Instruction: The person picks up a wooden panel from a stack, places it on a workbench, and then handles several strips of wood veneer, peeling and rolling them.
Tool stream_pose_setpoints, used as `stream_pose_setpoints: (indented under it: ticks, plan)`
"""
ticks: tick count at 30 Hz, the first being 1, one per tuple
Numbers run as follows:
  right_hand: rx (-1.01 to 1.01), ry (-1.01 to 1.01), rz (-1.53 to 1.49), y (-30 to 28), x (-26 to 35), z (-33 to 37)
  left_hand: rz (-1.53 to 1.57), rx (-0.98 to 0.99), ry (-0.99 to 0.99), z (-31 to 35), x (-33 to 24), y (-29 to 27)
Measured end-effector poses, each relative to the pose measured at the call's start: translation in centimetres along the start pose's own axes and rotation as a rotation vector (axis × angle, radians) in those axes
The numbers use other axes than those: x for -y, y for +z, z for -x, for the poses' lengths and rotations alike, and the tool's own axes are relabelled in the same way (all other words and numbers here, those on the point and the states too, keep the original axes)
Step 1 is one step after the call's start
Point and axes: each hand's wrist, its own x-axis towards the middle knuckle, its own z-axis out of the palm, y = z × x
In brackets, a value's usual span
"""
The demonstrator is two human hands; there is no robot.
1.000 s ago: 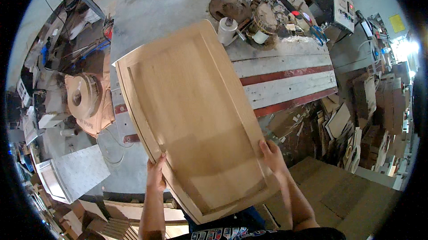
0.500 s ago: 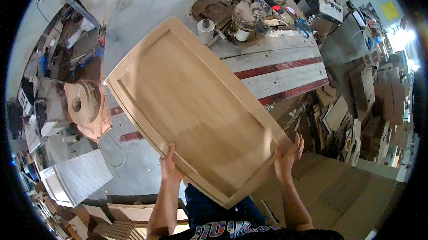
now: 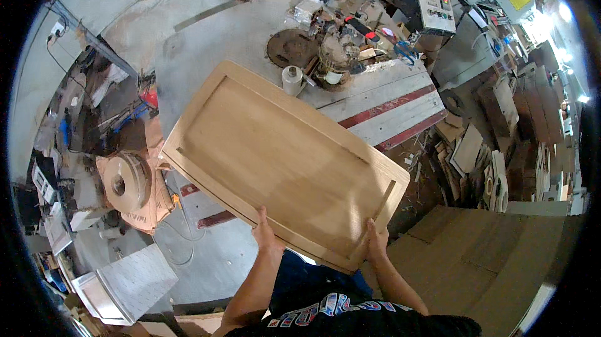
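A light wooden cabinet door panel (image 3: 275, 155) with a raised frame and a recessed middle is held in front of me, tilted, over the near part of the worktable. My left hand (image 3: 267, 234) grips its lower long edge, thumb on the face and the other fingers hidden beneath. My right hand (image 3: 375, 240) clasps the short edge near the lower right corner, its thumb resting on the frame. The panel's far left corner reaches toward the table's left side. A white spool or bottle (image 3: 292, 80) stands on the table just beyond the panel's upper edge.
The grey worktable (image 3: 206, 36) has red stripes and a cluttered pile of tools at its far right. A control box (image 3: 432, 8) stands behind that. At left lies a tape roll (image 3: 125, 180) on a brown bag. Wood offcuts (image 3: 466, 149) lean at right, beside brown cardboard (image 3: 463, 262).
The panel has turned clockwise and lies more crosswise. My right hand has shifted left and down along it, and my left hand has moved right. The camera view has shifted too.
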Motion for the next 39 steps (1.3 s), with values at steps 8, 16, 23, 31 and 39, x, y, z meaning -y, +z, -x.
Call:
stream_pose_setpoints:
  ticks: [8, 16, 23, 31, 39]
  plan:
    - [-0.02, 0.015, -0.045, 3.2, 1.1, -1.6, -0.043, -0.059, 0.01, 1.4, -3.1, 2.7]
    - [0.046, -0.419, 0.252, 3.2, 7.5, -5.7, -0.046, 0.002, 0.219, -1.1, 2.1, -0.6]
    - [-0.271, -1.019, 0.59, 5.3, 49.4, -45.1, -0.064, -0.117, 0.308, 0.9, 1.6, 0.4]
    - [-0.373, -0.839, 1.39, 9.0, 69.7, -72.6, -0.204, -0.35, 0.45, 1.8, -0.8, -1.7]
    - [-0.107, -1.09, 0.795, -0.4, 53.6, -68.3, -0.255, -0.546, 0.472, 2.2, -3.1, 0.3]
